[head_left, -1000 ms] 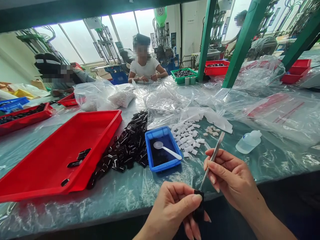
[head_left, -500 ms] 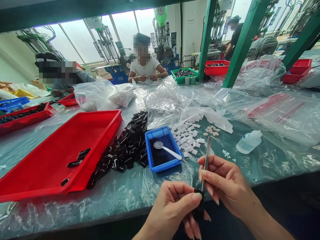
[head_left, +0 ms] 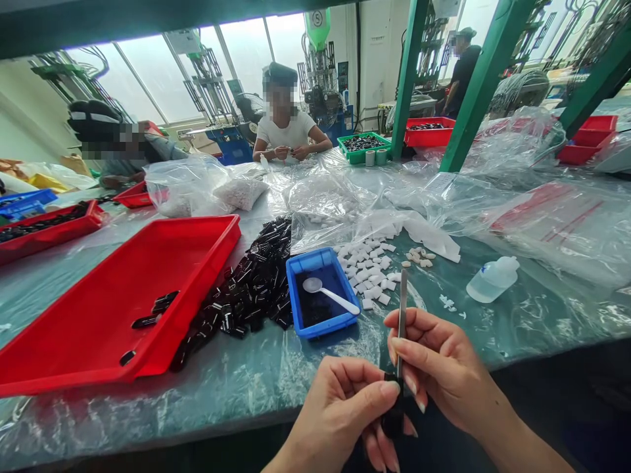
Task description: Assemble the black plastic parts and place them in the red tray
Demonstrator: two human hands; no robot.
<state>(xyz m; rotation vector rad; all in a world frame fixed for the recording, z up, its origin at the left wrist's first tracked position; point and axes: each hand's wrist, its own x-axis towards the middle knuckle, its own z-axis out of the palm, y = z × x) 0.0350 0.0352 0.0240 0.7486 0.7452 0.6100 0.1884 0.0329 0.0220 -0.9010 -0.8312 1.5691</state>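
Near the table's front edge, my left hand (head_left: 345,407) pinches a small black piece (head_left: 393,414) between thumb and fingers. My right hand (head_left: 438,364) is closed on a thin flat metal tool (head_left: 403,309) held nearly upright, its lower end meeting the top of the black piece. Beyond my hands lies a blue tray (head_left: 302,328) with dark contents and a white spoon (head_left: 330,295) resting across it. White pads (head_left: 369,269) are scattered to the right of that tray, and glossy black pieces (head_left: 251,282) are heaped to its left.
A large red tray (head_left: 98,315) holding several black pieces stands at left. A clear squeeze bottle (head_left: 493,279) lies at right, near plastic bags (head_left: 557,230). A green post (head_left: 483,92) rises behind. Across the table a person (head_left: 283,128) handles something small.
The metal tool has tilted closer to upright, and my right hand has shifted slightly left with it. My left hand has barely moved. The person across has moved their hands slightly.
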